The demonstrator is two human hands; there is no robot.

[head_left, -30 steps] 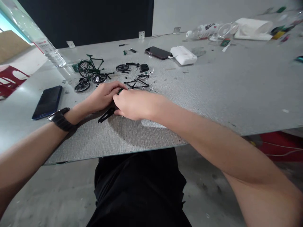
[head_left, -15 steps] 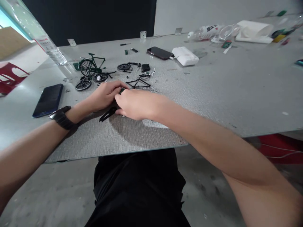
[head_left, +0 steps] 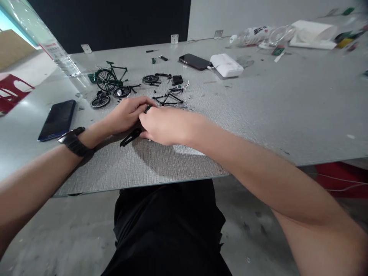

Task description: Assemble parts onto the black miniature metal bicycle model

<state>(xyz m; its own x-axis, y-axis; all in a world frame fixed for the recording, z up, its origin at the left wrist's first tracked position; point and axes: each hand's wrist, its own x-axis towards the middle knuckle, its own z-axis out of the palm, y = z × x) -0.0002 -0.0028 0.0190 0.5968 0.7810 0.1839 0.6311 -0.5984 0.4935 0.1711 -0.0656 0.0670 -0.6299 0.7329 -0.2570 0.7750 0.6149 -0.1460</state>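
My left hand (head_left: 126, 111), with a watch (head_left: 75, 142) on its wrist, is closed near the table's front edge. My right hand (head_left: 166, 125) meets it, fingers curled inward. Between the fingertips shows a bit of a small dark green part (head_left: 147, 109); the rest is hidden by the hands. Under them lies a flat black elongated piece (head_left: 130, 137). Just beyond are a black toy bicycle frame (head_left: 168, 100), silver handlebars (head_left: 181, 87) and loose small wheels (head_left: 100, 101). A green model bicycle (head_left: 110, 78) lacking its front wheel stands behind.
A dark phone (head_left: 57, 120) lies left of my wrist. Farther back are a second phone (head_left: 195, 61), a white power block (head_left: 226, 65), a small black part (head_left: 177, 79) and a screwdriver (head_left: 151, 51). A tall clear bottle (head_left: 61, 59) stands left. Bottles and wrappers (head_left: 255, 36) lie back right.
The view has shifted very slightly. Both hands keep the same hold and position, with no clear movement of the parts.
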